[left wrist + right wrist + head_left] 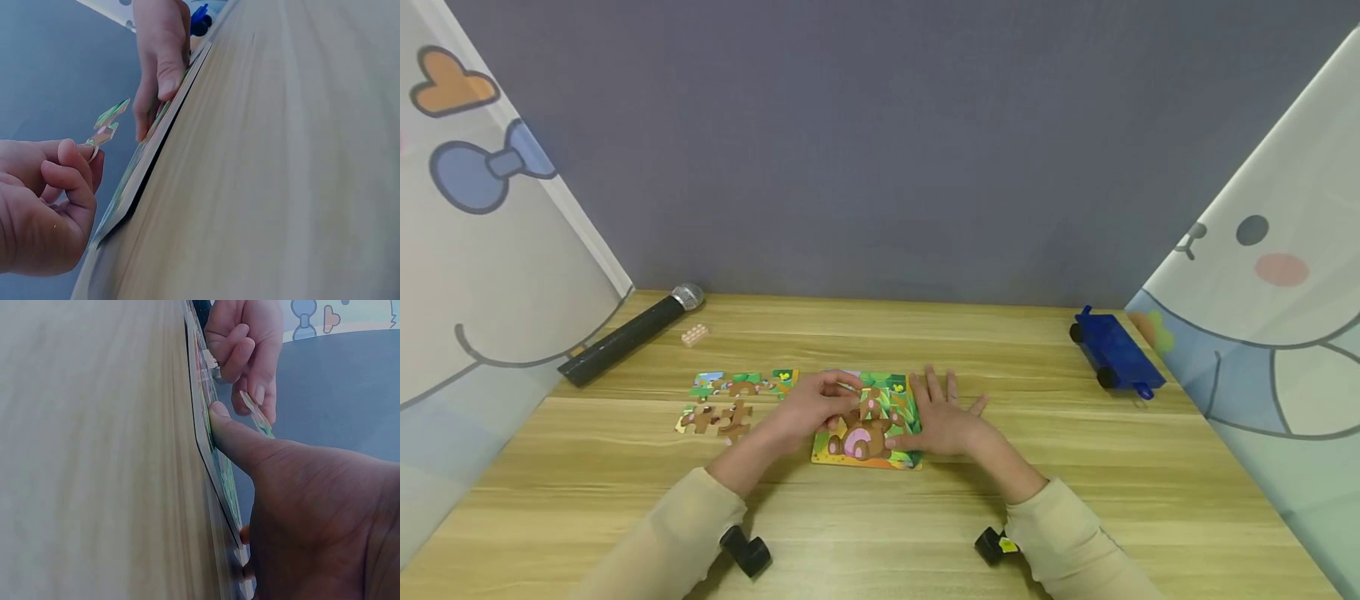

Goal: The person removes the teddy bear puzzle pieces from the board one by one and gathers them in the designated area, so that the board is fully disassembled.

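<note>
A jigsaw board [827, 457] with a brown bear picture lies on the table in front of me. Between thumb and fingers, my left hand [805, 410] pinches a jigsaw piece [105, 132], raised over the board and apart from it. The right hand [946, 423] rests at the board's right edge with its fingers spread; its thumb [228, 428] lies on the board's surface. To the left of the board, loose jigsaw pieces [735, 419] lie on the wood, and a row of further pieces [743, 386] sits behind them. The left hand partly hides the board.
A black microphone [632, 337] lies at the back left beside a small pink toy brick [695, 335]. At the back right stands a blue toy cart [1116, 352] with black wheels. A grey panel [880, 150] rises behind the wooden table [880, 533], with printed cloths on both sides.
</note>
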### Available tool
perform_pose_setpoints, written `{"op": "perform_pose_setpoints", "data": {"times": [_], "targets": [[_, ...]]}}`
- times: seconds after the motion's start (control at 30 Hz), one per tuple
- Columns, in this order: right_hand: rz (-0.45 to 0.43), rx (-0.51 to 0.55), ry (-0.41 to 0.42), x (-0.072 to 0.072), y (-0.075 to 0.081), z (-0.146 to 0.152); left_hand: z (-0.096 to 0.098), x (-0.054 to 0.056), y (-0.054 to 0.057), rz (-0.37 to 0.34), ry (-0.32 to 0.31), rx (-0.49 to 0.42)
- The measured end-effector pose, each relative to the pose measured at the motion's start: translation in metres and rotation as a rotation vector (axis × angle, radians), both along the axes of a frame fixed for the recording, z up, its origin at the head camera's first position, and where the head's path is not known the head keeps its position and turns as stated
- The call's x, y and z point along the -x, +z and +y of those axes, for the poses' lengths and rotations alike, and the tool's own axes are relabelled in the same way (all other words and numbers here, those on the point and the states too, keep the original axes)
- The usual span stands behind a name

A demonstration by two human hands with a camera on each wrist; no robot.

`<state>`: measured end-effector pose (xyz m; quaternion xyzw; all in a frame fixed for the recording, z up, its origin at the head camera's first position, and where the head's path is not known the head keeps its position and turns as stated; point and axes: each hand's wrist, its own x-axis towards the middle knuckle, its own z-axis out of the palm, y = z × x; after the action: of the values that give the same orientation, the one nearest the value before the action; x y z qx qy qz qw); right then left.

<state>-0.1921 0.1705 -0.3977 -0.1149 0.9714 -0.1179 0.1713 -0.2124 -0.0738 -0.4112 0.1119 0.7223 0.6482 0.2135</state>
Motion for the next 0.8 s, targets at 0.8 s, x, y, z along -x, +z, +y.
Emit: {"op": "perform_pose_setpoints", "data": {"times": [0.8], "targets": [[0.005, 0.011, 0.005, 0.000, -0.003, 0.001, -0.066, -0.005, -0.001, 0.019, 0.093, 0.122]]}}
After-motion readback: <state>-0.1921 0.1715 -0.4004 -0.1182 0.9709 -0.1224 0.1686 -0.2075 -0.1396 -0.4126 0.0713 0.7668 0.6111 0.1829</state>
